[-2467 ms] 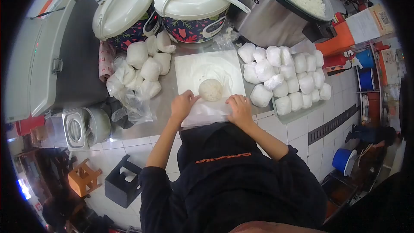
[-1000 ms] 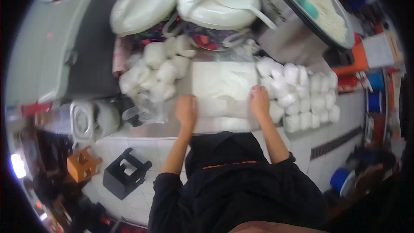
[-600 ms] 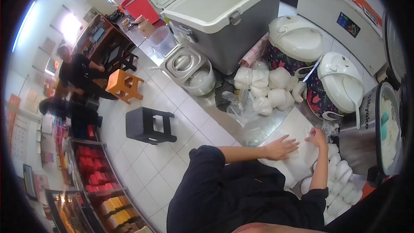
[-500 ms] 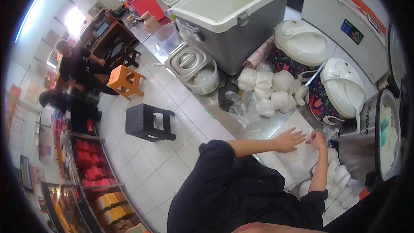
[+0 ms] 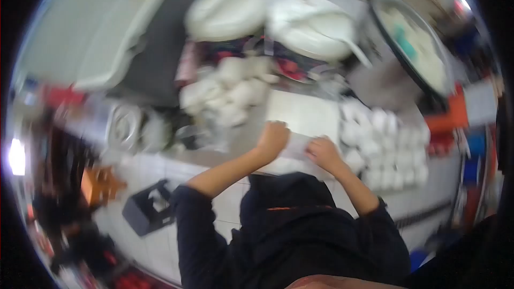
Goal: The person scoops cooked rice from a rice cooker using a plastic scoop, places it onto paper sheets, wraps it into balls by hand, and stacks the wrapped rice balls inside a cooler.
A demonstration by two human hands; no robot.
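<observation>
A stack of white wrapping paper [image 5: 308, 111] lies on the metal counter in front of me. My left hand [image 5: 274, 140] is closed at the left side of a thin, see-through-looking sheet [image 5: 297, 145] over the stack's near part. At the sheet's right side, my right hand [image 5: 323, 153] has its fingers curled in a pinch. Motion blur softens the fingertips. Beyond my left hand sits a heap of white wrapped bundles [image 5: 227, 93]. Rows of similar white bundles [image 5: 388, 147] stand right of the paper.
Two rice containers with white lids [image 5: 227, 13] stand behind the heap. At the back right is a large pot of rice [image 5: 428, 56] with a teal scoop [image 5: 405, 43]. A grey cooler box [image 5: 155, 48] is at left; a black stool [image 5: 147, 208] and an orange stool [image 5: 100, 184] stand on the floor.
The view has swung right, showing more of the right-hand bundles. My left hand, flat on the paper before, is now curled; both hands are at the paper's near part.
</observation>
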